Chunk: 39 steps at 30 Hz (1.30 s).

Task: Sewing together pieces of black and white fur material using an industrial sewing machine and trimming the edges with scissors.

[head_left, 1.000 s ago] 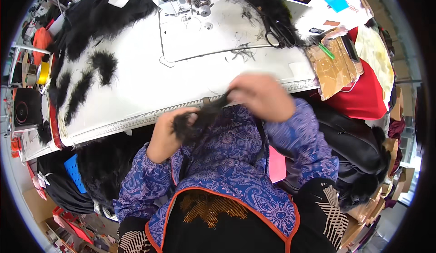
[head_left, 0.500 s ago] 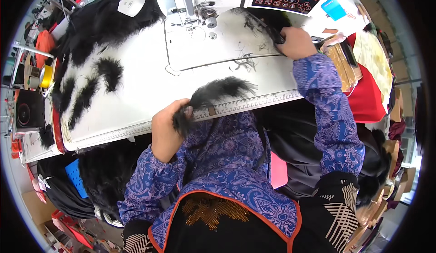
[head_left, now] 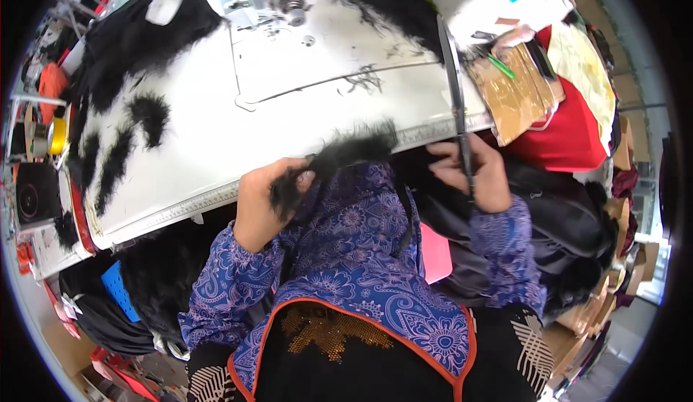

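Observation:
My left hand is closed round one end of a fluffy black fur strip, pinching it between thumb and fingers. The strip's free end points right, over the ruler tape along the table's front edge. My right hand holds long dark scissors, which stand nearly upright in the view with the tip pointing to the far side. The blades look narrow, seen almost edge-on, and the handles are partly hidden by the fingers. The scissors and the strip are apart.
A white sewing machine stands at the back, with black fluff on its bed. Several fur pieces lie at the left, below a big black fur. Brown packets, a green pen and red cloth are at the right.
My right hand has come back from the machine bed to the table's front edge, bringing the scissors upright. My left hand keeps the fur strip. The whole view has shifted slightly.

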{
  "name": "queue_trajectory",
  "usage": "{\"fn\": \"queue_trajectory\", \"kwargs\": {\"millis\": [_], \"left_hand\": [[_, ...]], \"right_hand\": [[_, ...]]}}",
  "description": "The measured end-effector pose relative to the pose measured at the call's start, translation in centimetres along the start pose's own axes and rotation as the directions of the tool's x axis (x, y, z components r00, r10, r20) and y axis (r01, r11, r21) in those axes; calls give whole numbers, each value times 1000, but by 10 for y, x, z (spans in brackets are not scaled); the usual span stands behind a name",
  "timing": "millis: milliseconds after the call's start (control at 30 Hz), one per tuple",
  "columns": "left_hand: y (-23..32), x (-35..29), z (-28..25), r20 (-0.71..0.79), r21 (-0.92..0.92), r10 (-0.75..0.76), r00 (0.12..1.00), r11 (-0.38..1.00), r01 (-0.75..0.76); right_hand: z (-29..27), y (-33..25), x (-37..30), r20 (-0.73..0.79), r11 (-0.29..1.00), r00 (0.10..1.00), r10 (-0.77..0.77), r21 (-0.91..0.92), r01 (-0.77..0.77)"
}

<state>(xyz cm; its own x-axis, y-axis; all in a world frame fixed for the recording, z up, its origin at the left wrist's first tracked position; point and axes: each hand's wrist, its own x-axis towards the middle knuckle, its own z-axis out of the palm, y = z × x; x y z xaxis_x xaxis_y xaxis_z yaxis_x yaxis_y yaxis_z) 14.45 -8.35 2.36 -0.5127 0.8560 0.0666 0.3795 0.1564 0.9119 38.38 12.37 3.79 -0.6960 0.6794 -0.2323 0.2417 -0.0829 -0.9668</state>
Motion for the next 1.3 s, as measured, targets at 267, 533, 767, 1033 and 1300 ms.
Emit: {"fn": "queue_trajectory", "kwargs": {"millis": [267,533,767,1033,1300], "left_hand": [[2,-13,16,171,51,89,981,994,-99],[-7,-18,22,87,121,53,995,991,-63],[-15,-26,13,5,201,5,1000,980,-6],[-34,-35,-7,-80,168,-47,996,984,60],[-39,-45,-26,-196,182,-12,981,982,48]], "right_hand": [[57,37,-10,-15,980,997,-76,184,78],[60,45,-3,-116,989,985,-126,66,135],[79,44,8,-214,980,962,-170,-141,141],[109,37,25,-182,932,944,-276,-291,216],[120,31,25,-189,907,939,-288,-369,204]]}}
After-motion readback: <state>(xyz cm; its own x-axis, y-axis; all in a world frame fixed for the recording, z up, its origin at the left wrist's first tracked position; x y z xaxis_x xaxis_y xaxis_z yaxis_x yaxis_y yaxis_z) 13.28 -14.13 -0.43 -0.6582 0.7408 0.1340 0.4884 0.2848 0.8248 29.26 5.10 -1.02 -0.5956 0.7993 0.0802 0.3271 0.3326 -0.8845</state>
